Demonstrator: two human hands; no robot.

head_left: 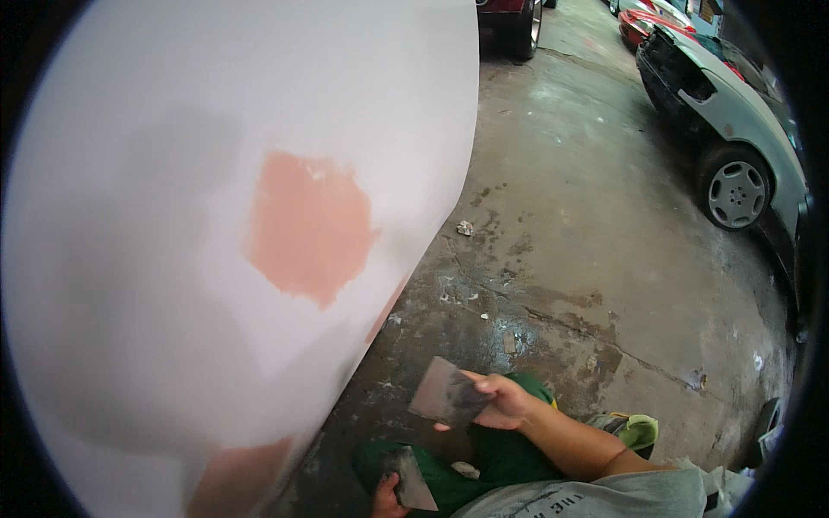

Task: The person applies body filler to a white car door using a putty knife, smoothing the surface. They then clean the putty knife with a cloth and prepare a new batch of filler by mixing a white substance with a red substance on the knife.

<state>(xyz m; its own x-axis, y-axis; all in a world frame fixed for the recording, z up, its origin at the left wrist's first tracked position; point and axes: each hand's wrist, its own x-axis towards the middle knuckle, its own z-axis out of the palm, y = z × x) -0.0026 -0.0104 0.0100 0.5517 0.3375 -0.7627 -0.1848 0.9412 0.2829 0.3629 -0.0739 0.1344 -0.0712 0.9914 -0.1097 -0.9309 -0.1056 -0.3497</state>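
Note:
A large white car body panel fills the left of the view, with a pink patch of filler in its middle and another pink patch at its lower edge. My right hand holds a flat grey metal spreader low in the picture, just right of the panel and apart from it. My left hand grips a smaller dark spreader by my knee at the lower edge. Green trousers show beneath both hands.
Stained, cracked concrete floor spreads to the right. A pale car with an alloy wheel stands at the far right, a red car behind it, and a dark wheel at top centre. Small debris lies on the floor.

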